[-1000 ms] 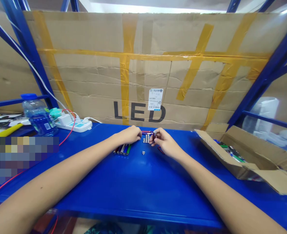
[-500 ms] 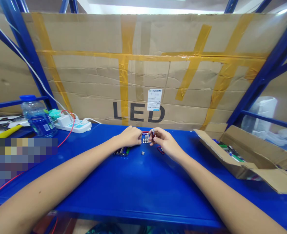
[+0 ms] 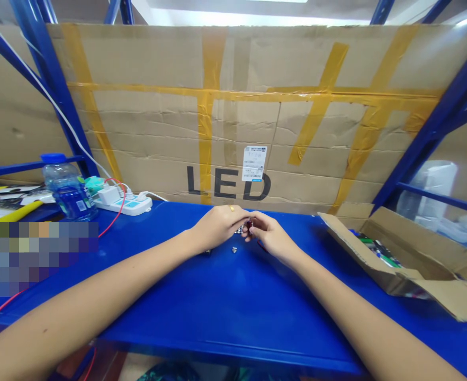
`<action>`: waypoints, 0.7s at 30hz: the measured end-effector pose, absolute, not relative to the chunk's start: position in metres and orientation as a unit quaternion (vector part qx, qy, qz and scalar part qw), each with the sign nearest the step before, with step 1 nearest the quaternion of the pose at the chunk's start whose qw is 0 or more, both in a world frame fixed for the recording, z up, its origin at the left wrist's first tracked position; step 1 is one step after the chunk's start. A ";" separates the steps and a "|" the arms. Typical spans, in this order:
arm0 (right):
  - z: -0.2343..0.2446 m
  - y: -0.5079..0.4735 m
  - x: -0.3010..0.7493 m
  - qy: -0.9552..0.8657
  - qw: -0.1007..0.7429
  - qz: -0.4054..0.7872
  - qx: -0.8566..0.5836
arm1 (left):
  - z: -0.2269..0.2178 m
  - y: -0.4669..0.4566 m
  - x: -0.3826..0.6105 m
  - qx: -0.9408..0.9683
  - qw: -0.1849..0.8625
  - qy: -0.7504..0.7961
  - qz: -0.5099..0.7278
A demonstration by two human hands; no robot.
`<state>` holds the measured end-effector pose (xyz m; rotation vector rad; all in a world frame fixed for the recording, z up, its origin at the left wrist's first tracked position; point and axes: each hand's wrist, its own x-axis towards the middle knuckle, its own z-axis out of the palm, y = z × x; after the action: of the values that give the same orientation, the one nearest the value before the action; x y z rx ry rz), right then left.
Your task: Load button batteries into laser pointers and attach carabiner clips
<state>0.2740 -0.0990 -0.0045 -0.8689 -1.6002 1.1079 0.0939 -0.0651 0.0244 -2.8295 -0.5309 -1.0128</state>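
My right hand (image 3: pixel 268 233) pinches a small dark red metal tube (image 3: pixel 250 224) upright between thumb and fingers. Over its top end reach the fingers of my left hand (image 3: pixel 221 226), bent and pressed together; what is in them, if anything, is hidden. Below the fingertips, small round silver button cells (image 3: pixel 239 230) lie in rows on the blue table (image 3: pixel 233 301), partly covered by my hands. A little stack of silver pieces (image 3: pixel 234 250) lies nearer to me. The edge of a red carabiner (image 3: pixel 261 245) shows beside my right hand.
An open cardboard box (image 3: pixel 380 264) with pens or tubes in it stands at the right. At the left are a bottle of blue liquid (image 3: pixel 72 193), a white power strip (image 3: pixel 132 205) and a red cable (image 3: pixel 114 219). A large cardboard sheet (image 3: pixel 158 132) closes off the back.
My left hand has moved right, from beside the rows of button cells to the top of the red tube. My right hand still holds the tube in nearly the same place.
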 end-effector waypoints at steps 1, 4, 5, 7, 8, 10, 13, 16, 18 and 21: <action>-0.005 -0.099 0.274 -0.658 0.483 0.454 -0.356 | 0.024 -0.065 0.094 -0.924 0.048 -0.177 -0.335; -0.006 -0.098 0.274 -0.659 0.481 0.456 -0.354 | 0.023 -0.064 0.093 -0.916 0.053 -0.191 -0.350; -0.006 -0.098 0.274 -0.660 0.481 0.457 -0.354 | 0.023 -0.063 0.092 -0.915 0.053 -0.193 -0.351; -0.007 -0.098 0.274 -0.659 0.481 0.459 -0.352 | 0.022 -0.064 0.091 -0.917 0.056 -0.193 -0.344; -0.007 -0.097 0.274 -0.658 0.482 0.460 -0.351 | 0.022 -0.064 0.090 -0.920 0.058 -0.191 -0.337; -0.008 -0.098 0.274 -0.653 0.485 0.465 -0.348 | 0.022 -0.065 0.090 -0.923 0.056 -0.190 -0.329; -0.008 -0.099 0.272 -0.644 0.489 0.478 -0.342 | 0.023 -0.069 0.092 -0.914 0.023 -0.209 -0.346; -0.006 -0.102 0.270 -0.642 0.494 0.484 -0.331 | 0.023 -0.072 0.094 -0.871 -0.039 -0.282 -0.400; -0.005 -0.103 0.267 -0.643 0.498 0.484 -0.325 | 0.022 -0.073 0.095 -0.847 -0.080 -0.311 -0.423; -0.005 -0.104 0.265 -0.650 0.496 0.470 -0.332 | 0.021 -0.073 0.095 -0.843 -0.144 -0.293 -0.427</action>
<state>0.2647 -0.1043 -0.0046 -0.8033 -1.5753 1.1388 0.0950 -0.0732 0.0208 -2.9234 -1.0159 -1.4786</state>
